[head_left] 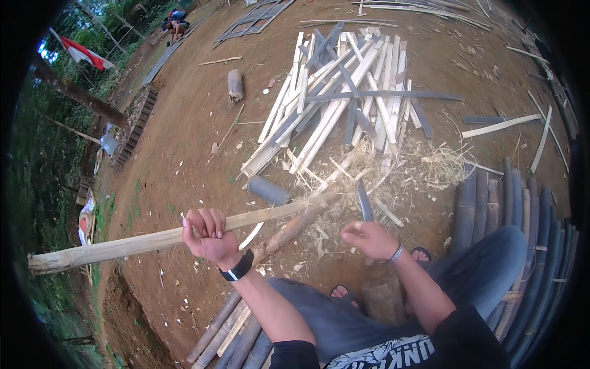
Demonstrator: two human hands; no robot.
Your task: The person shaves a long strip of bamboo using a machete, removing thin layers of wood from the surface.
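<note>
My left hand (210,237) is wrapped around a long split bamboo strip (135,243), pale on its upper face. The strip slants from the far left to the shavings in the middle. In my right hand (372,238) is a knife (364,202), its dark blade pointing away from me just right of the strip's end. The blade looks apart from the strip; its handle is mostly hidden by my fingers. Beneath the strip a brown pole (286,234) lies at a slant. Curly bamboo shavings (381,169) are heaped beyond the blade.
A big pile of split bamboo strips (344,86) lies ahead. Bamboo poles lie at right (479,203) and beside my left leg (230,329). Short bamboo pieces (269,190) and a stump (382,301) stand or lie near. Far left, another person (177,27) crouches.
</note>
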